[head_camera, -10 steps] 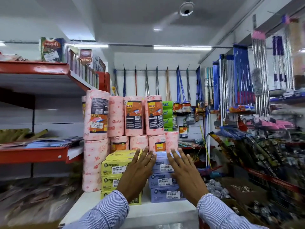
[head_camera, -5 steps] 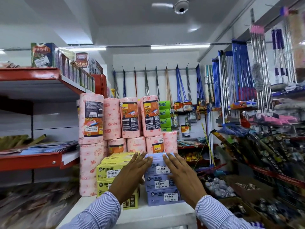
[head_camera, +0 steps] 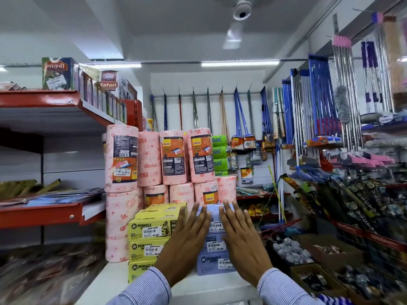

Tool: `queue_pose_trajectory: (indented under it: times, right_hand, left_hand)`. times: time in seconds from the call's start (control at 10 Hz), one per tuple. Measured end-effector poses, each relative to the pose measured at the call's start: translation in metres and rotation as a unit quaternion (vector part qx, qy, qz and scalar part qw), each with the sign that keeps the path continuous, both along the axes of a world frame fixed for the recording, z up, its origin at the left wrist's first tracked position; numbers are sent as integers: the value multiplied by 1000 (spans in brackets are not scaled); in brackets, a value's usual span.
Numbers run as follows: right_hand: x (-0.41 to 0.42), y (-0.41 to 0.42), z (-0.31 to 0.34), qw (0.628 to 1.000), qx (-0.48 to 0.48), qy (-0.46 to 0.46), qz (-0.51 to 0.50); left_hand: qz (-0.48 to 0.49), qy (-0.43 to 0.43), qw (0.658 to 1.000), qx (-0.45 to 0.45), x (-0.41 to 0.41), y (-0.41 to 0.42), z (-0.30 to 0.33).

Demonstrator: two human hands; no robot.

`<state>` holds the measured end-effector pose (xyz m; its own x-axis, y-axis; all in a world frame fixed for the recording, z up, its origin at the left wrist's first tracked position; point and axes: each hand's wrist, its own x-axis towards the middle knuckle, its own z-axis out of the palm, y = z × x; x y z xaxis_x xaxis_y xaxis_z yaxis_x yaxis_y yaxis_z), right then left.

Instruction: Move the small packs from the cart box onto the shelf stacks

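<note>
Two stacks of small Miracle packs stand side by side on a white shelf top (head_camera: pixel 123 280): a yellow stack (head_camera: pixel 149 241) on the left and a pale blue stack (head_camera: pixel 214 249) on the right. My left hand (head_camera: pixel 186 243) lies flat with fingers spread against the front left of the blue stack, partly over the yellow one. My right hand (head_camera: pixel 241 238) lies flat against the blue stack's front right. Neither hand holds anything. The cart box is out of view.
Pink Gala kitchen towel rolls (head_camera: pixel 174 159) are piled right behind the packs. Red-edged shelves (head_camera: pixel 39 214) run along the left. Mops and brooms (head_camera: pixel 319 115) hang at the back and right. Boxes of small goods (head_camera: pixel 293 252) sit low on the right.
Both hands have stayed on the blue stack, fingers closing in slightly. The view has drifted so the stacks sit a little more to the right and nearer.
</note>
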<state>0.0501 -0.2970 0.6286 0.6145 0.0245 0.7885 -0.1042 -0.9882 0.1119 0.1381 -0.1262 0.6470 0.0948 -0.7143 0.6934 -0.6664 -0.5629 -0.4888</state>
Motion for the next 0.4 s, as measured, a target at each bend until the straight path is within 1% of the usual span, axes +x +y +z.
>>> queue_pose_trajectory:
  times: [0.2,0.3,0.4]
  right_hand:
    - [5,-4,-6,1000,5,12,-14]
    - [5,-6,-6,1000,-11,8,-16]
    - [4,-5,-5,1000,1,6,-1]
  left_hand:
    - [20,33,999,14,-5,-11,-14]
    - [21,33,999,12,-7,-13,-14]
    - [27,54,998,12,-15,-11,-12]
